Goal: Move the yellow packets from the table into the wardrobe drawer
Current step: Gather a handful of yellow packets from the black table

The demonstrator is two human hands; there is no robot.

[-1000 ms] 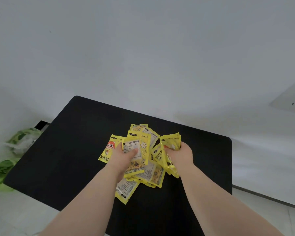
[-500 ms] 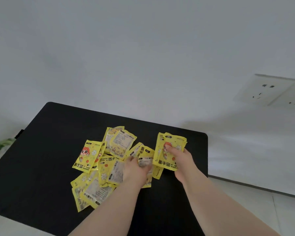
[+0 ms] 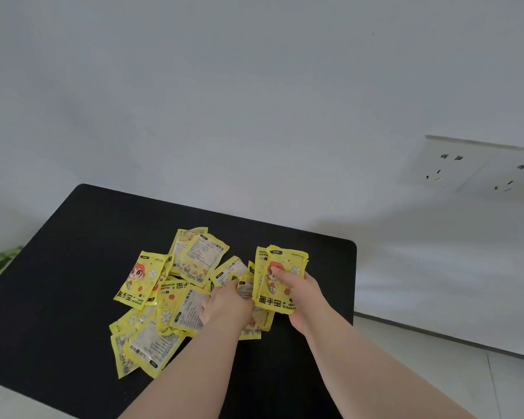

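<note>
Thumb on top, the right hand [image 3: 298,293] grips a small stack [image 3: 280,275] of yellow packets just beside the left hand [image 3: 226,305], whose fingers curl onto one packet [image 3: 245,288] at the right end of the loose pile [image 3: 176,297]. The pile spreads leftward over the black table [image 3: 73,267], with open tabletop all round it, narrowest toward the right edge. A socket [image 3: 472,170] sits on the wall [image 3: 254,101] behind.

A black table [image 3: 73,267] with rounded far corners is recorded. Yellow packets [image 3: 191,267] are spread in a loose, overlapping heap over the table's middle. Some are laid picture side up, others printed back up. The heap reaches toward the table's near edge.
</note>
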